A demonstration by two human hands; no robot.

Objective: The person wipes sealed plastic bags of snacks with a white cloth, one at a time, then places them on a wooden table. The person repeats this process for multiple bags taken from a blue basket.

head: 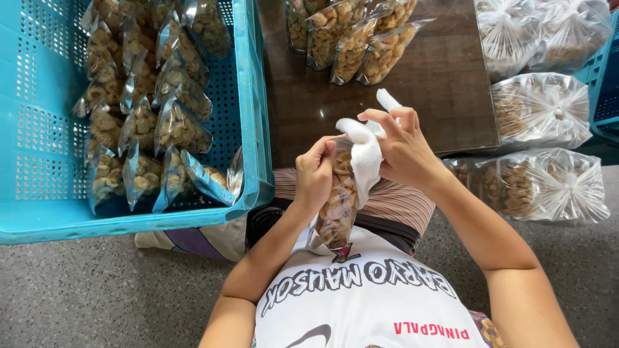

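My left hand [314,173] grips the top of a clear snack packet [336,209] filled with brown fried pieces, held upright over my lap. My right hand [401,147] presses a folded white cloth [365,153] against the packet's upper edge. Both hands meet just in front of a low dark wooden table [309,96].
A turquoise plastic crate [39,129] at left holds several filled snack packets [145,109]. More packets [351,35] stand at the table's far side. Large tied clear bags [541,109] of the same snack lie at right, one [541,187] on the grey floor.
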